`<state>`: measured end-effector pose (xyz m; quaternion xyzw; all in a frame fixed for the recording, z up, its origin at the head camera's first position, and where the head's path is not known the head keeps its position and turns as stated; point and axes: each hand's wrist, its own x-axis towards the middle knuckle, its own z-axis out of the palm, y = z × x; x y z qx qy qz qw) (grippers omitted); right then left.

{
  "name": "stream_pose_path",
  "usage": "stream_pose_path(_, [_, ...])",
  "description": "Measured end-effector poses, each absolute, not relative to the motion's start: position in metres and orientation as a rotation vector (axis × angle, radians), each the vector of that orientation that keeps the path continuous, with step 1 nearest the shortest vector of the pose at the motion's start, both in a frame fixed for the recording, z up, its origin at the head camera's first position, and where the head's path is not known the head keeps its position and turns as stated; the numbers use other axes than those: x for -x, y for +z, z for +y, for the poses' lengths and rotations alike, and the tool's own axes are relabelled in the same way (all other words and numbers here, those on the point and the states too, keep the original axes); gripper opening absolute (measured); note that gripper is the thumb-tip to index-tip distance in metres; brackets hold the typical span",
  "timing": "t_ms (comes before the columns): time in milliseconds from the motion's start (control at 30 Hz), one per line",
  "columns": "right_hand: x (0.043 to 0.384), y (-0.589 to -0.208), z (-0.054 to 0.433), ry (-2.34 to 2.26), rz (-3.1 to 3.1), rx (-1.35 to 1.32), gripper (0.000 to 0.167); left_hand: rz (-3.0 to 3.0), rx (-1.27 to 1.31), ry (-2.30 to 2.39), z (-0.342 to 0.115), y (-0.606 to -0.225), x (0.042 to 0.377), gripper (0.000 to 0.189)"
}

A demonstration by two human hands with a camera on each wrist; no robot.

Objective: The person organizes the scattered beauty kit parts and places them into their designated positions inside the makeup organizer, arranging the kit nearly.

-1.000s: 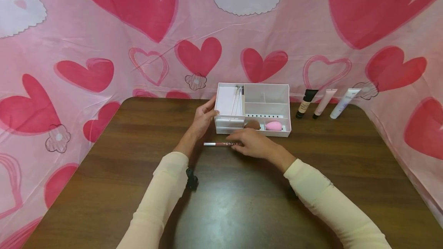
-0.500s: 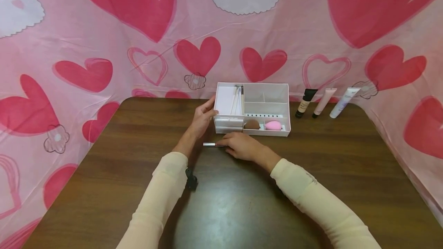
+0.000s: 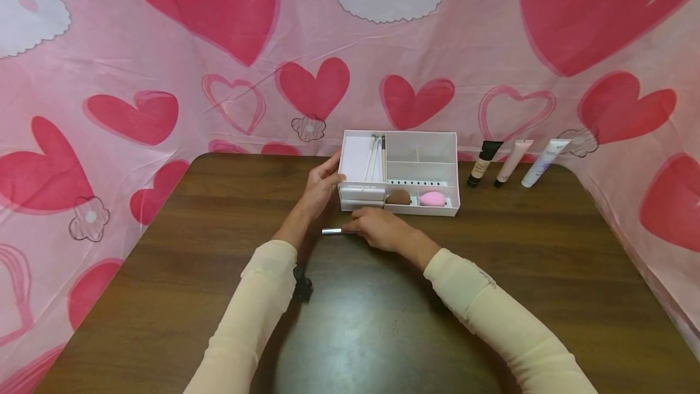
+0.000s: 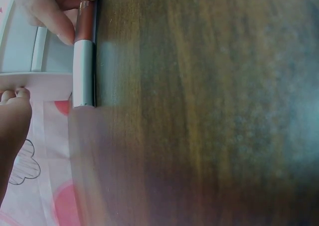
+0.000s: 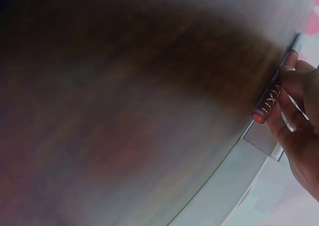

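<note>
A lip gloss tube (image 3: 331, 231) with a silver cap and a reddish-brown, lettered body lies level at the tabletop in front of the white makeup organizer (image 3: 432, 211). My right hand (image 3: 383, 228) pinches its body between thumb and fingers; the silver cap (image 4: 83, 74) sticks out to the left. The lettered end (image 5: 271, 99) shows in the right wrist view. My left hand (image 3: 319, 190) holds the organizer's left side, thumb at the front corner. Inside the organizer are thin brushes (image 3: 377, 157), a brown sponge (image 3: 398, 197) and a pink sponge (image 3: 432, 199).
A black-capped beige tube (image 3: 482, 164), a pink tube (image 3: 514, 163) and a white tube (image 3: 545, 163) stand to the organizer's right. The dark wooden table (image 3: 350, 321) meets a pink heart-print cloth (image 3: 312, 87) behind. Small drawers (image 3: 362, 194) form the organizer's front left.
My right hand has moved left along the lip gloss tube and now pinches it, covering most of the body. The tube has turned and shifted slightly. My left hand stays at the organizer.
</note>
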<state>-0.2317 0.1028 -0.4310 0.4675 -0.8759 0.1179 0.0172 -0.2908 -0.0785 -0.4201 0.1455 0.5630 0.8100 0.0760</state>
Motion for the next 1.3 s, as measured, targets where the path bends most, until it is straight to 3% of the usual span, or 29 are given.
stream_pose_path(1300, [0.226,-0.397,0.158,0.645,-2.685,-1.26,0.043,1.699,-0.405,2.429,-0.077,-0.419,0.292,0.069])
